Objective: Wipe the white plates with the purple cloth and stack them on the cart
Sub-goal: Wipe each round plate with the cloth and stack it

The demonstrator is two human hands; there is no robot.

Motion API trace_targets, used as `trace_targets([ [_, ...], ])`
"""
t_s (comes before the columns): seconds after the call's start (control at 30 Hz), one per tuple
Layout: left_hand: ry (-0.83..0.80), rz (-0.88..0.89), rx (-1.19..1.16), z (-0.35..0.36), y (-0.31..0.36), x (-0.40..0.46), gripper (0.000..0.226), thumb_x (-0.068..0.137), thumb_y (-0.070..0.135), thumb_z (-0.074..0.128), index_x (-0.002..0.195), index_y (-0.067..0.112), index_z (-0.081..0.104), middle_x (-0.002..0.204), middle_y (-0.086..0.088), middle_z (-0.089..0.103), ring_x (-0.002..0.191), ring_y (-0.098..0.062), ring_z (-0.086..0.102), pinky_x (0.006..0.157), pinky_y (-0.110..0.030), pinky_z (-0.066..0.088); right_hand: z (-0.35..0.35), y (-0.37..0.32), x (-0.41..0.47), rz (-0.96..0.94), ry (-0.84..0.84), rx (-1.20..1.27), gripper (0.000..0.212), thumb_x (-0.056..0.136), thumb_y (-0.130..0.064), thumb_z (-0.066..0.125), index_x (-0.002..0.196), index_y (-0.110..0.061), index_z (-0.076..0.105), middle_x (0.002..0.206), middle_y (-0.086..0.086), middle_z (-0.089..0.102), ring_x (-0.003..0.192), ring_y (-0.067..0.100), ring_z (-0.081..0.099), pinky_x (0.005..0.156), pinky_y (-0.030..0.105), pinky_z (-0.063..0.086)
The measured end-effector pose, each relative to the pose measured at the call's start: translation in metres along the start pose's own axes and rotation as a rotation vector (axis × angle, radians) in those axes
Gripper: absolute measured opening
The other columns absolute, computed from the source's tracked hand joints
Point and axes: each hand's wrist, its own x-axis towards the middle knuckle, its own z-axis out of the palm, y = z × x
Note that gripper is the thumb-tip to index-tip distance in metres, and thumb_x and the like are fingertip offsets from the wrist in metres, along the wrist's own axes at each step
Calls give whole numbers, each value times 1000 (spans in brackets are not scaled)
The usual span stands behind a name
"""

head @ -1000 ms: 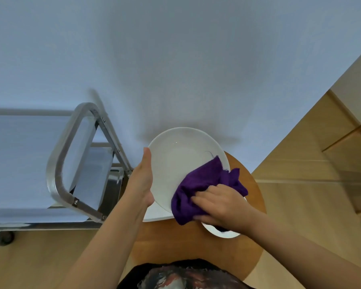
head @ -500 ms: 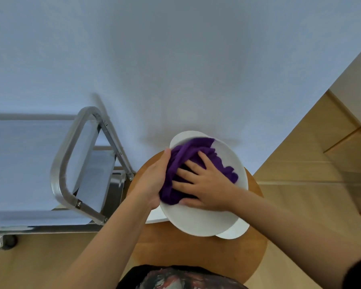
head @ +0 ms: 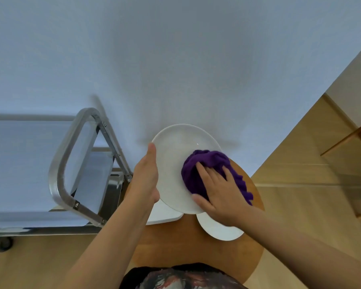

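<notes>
Two spare plates [head: 219, 228] beneath held plate [head: 175, 163]

L hand [head: 145, 180] gripping, thumb up, R hand [head: 219, 195] flat, fingers spread

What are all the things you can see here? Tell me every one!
held plate: one, white, lifted above the round table, gripped at its left edge
other plates: at least two, white, lying on the table under the held one
cloth: one, purple, pressed on the held plate
round table: one, brown wood, in front of the person
cart: one, silver metal, left of the table
wall: pale blue-white
floor: light wood
left hand: holds the plate's edge
right hand: presses flat on the cloth
</notes>
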Motion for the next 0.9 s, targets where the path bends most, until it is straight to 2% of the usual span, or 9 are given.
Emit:
trace_targets([
  [0.13,42,-36,-33,11,0,-1,49,84,70,43,105,28,56,97,3,62,89,-22,60,61,-34,51,8,-31,-19,-67,7,73,84,77,-78,43,146,-33,28,141,-2,45,129,19,41,111,39,29],
  [0.23,36,-87,-71,17,0,-3,45,84,69,45,93,26,55,91,2,63,81,-21,61,51,-29,50,9,-44,-17,-98,198,10,65,70,-35,80,128,-19,56,113,6,66,96,24,64,75,32,57],
  [0.33,-2,-87,-86,19,6,-6,33,89,59,49,87,27,55,86,1,65,79,-21,62,61,-33,52,2,-46,-12,-154,328,-3,51,65,-5,82,114,-10,67,93,7,71,75,22,67,51,28,56],
  [0.47,-223,30,99,8,18,-12,45,77,67,54,99,30,64,92,-4,73,86,-24,70,69,-37,56,-29,-49,-14,23,275,426,45,77,-11,75,120,-18,62,95,-6,68,80,6,63,65,10,47],
  [0.53,-294,70,231,0,21,-12,63,64,79,45,106,36,62,105,1,69,93,-18,66,77,-35,49,-47,-46,-13,224,249,837,38,78,-17,74,109,-34,58,85,-18,63,69,-3,59,55,8,45],
  [0.63,-87,75,323,-12,4,6,52,86,70,35,122,36,48,125,2,55,107,-14,50,96,-41,33,-64,-37,-10,274,259,1294,45,67,-16,77,101,-38,59,93,-18,68,84,0,64,62,14,51],
  [0.7,-95,-73,230,-20,-14,13,61,88,70,30,128,28,50,134,-1,53,123,-22,46,106,-50,29,-67,-34,-6,268,251,1529,50,62,-11,75,108,-27,62,100,-4,72,92,15,68,69,25,55],
  [0.77,-273,-219,-57,-23,-33,21,71,84,74,30,132,26,52,134,-5,56,126,-30,48,108,-55,32,-63,-31,-2,288,230,1707,52,63,-7,73,113,-20,62,103,5,72,92,23,69,69,29,55],
  [0.9,-242,-208,-329,-30,-38,30,68,84,69,39,126,20,59,123,-10,65,115,-32,59,91,-47,50,-49,-19,-2,332,149,1835,50,65,-11,78,113,-20,64,109,11,70,94,29,68,69,36,56],
])
